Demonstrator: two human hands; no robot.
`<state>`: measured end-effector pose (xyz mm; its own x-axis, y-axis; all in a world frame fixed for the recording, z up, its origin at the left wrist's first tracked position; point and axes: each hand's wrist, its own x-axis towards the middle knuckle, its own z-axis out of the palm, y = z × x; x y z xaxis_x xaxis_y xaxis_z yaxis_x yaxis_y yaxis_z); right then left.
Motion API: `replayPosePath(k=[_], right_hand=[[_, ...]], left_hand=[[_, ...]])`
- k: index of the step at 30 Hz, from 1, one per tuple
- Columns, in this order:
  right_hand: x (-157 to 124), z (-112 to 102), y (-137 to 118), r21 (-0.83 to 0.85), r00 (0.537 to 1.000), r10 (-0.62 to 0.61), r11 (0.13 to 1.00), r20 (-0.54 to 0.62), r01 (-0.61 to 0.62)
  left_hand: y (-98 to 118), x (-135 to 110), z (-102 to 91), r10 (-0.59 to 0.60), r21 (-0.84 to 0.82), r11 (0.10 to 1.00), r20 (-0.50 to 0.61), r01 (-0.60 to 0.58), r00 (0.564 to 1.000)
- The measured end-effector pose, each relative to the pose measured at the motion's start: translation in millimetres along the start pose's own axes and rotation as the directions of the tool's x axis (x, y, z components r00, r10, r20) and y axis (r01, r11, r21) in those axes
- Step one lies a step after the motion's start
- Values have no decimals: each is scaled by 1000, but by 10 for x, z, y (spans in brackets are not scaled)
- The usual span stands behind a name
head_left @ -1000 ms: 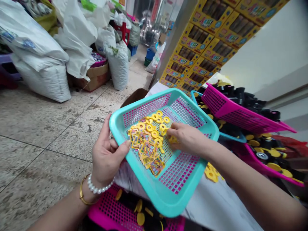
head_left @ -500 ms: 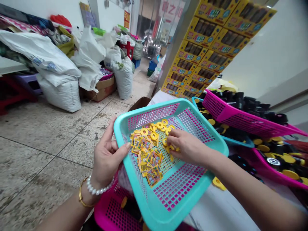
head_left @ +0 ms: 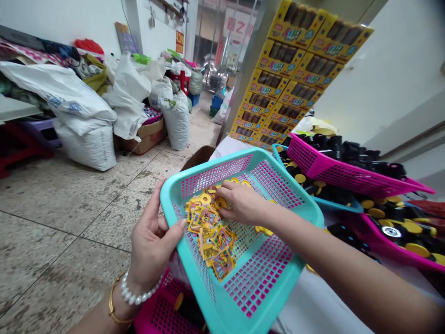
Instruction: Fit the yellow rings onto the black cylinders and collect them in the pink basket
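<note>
My left hand [head_left: 153,243] grips the near-left rim of a teal basket [head_left: 250,301] with a pink mesh bottom and holds it tilted. Inside lie several yellow rings [head_left: 206,198] and a pile of small printed yellow cards [head_left: 212,239]. My right hand [head_left: 241,202] reaches into the basket with its fingers curled down over the rings near the far side. Whether it holds any of them is hidden under the fingers.
Pink baskets [head_left: 347,169] with black and yellow parts stand at the right, another pink basket [head_left: 163,311] sits below. Yellow boxes [head_left: 288,74] are stacked against the wall. White sacks [head_left: 86,125] and a cardboard box [head_left: 148,134] lie on the tiled floor at left.
My right hand has moved left and further into the basket, onto the rings by the card pile. The basket has tipped and shifted a little; my left hand keeps its grip.
</note>
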<state>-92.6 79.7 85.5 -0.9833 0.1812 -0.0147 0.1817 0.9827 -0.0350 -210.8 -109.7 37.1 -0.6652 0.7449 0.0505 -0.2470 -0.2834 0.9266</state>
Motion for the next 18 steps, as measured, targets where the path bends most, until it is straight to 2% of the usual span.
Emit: replayPosePath(k=[3,7,9,13,15,18], right_hand=[[-87,-101,156,2,998,57,998,-31,-57],[-414,-275,439,-168,967,227,955,-114,-244],[-562,-276,459,-194,963,261,944,-63,-268],[-688,-104,273,-110,963,247,965,104,-236],[-691,-22,225,-99,952,277,959,133,-265],[-695,1,321,-39,944,293,956,152,-291]], left_hand=[[-45,13,-61,-43,-28,999,5,43,999],[-69,34,-102,-64,-53,997,3,64,998],[-49,26,-83,-73,-45,996,-9,72,997],[29,-25,-6,-51,-29,998,-5,51,999],[53,-48,13,-38,0,999,-10,38,999],[44,-59,-13,-36,4,999,9,36,999]])
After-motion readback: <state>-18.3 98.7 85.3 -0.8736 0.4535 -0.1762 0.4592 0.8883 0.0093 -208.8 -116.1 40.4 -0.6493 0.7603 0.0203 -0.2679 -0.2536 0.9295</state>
